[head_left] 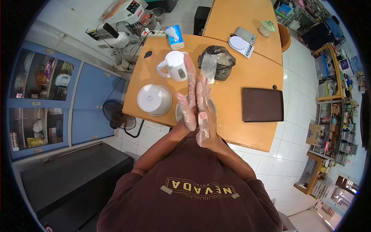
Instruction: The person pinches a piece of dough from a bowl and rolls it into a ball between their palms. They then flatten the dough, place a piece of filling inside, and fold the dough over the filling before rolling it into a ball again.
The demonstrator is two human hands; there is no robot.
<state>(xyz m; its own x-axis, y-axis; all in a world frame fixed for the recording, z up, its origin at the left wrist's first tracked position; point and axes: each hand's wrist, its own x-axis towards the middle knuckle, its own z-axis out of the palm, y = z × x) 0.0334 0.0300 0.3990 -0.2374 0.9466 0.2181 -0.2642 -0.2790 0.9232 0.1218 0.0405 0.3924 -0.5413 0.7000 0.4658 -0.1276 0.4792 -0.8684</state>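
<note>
My left hand point(189, 96) is raised with its fingers stretched out and its thumb apart. Beside it my right hand point(204, 104) is also stretched out, its palm turned toward the left one. Both are covered by a clear, shiny, wrinkled film that looks like thin plastic gloves, with a whitish smear by the right thumb. I see nothing held; whether the palms touch is hard to tell. Below them a round bowl point(179, 112) sits at the table's near edge, mostly hidden by the hands. A clear plastic bag point(209, 65) lies just beyond the right fingertips.
On the wooden table point(232, 131) stand a white electric kettle point(178, 62), a white lidded tub point(154, 99), a black plastic bag point(225, 62), a dark baking tray point(262, 104), a white scale point(241, 46), a tissue pack point(175, 37) and a green-lidded jar point(266, 28).
</note>
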